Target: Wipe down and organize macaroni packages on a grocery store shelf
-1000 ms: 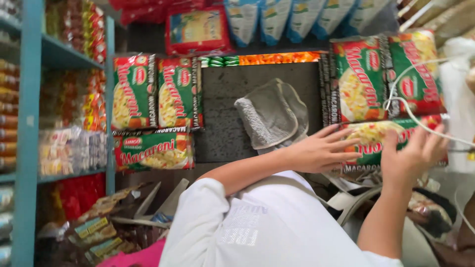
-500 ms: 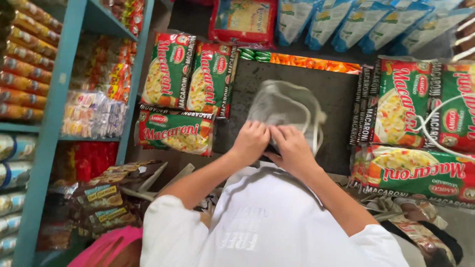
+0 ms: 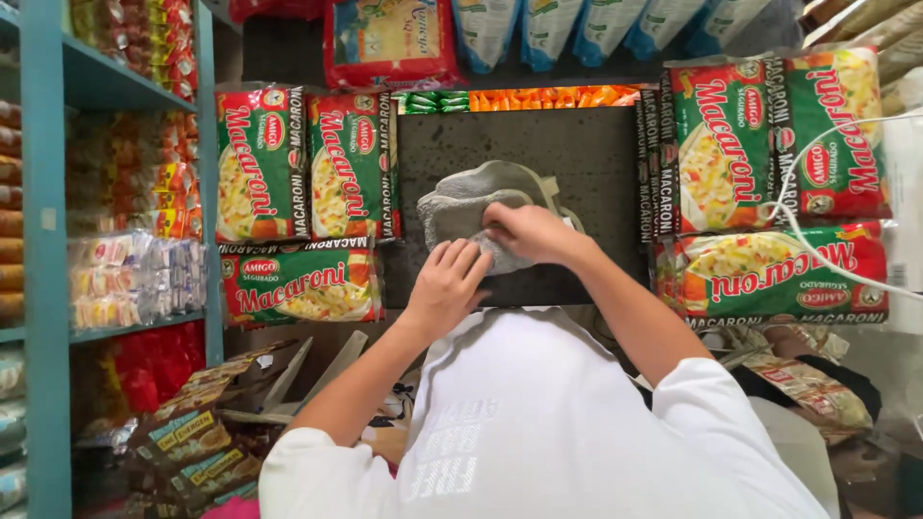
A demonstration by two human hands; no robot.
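Blue shelf (image 3: 43,288): stood far to the left of the grip, stacked with small packets.
Left pasta packets (image 3: 260,163): two green-and-red bags stood upright to the left of the grip, with a third lying flat just below them, none touched.
Left hand (image 3: 447,288): lay just below and to the left of the grip, fingers stretched out and laid flat, their tips resting on the lower edge of the cloth; it clasped nothing.
Grey cloth (image 3: 461,207): sat bunched on the dark panel, most of it bulging up and to the left of the grip, its lower right part caught under both hands.
Right hand (image 3: 529,231): made the grip itself, fingers curled in and pinching a fold of the cloth; how deep the fold went under the fingers could not be told.
Dark panel (image 3: 596,154): lay bare above and to the right of the grip, framed by bags on both sides.
Right pasta packets (image 3: 731,144): stood to the right of the grip, clear of the forearm.
White cord (image 3: 798,221): looped across those bags, well to the right.
Step in hand: by my reading, the cloth was being gathered or pressed against the panel, one hand steadying and one pinching.
Next move calls for: a firm pinch on the fold, the flat hand holding the edge down, and elbows kept off the bags.
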